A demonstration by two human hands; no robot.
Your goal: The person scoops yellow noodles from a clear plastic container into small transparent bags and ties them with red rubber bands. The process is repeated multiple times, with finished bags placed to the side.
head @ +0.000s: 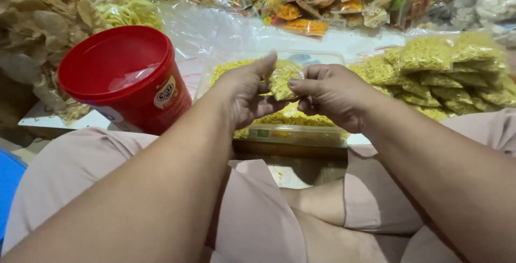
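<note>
Both hands, left (244,93) and right (330,93), pinch a small bag (282,80) of yellow snack over the tub (293,134), so spills fall back in.

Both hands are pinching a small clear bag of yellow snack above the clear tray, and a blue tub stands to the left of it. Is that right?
Not quite: the tub is red, not blue. The head view shows it standing left of the clear tray, open at the top. The rest holds: the left hand and right hand both pinch the small clear bag of yellow snack above the tray.
</note>
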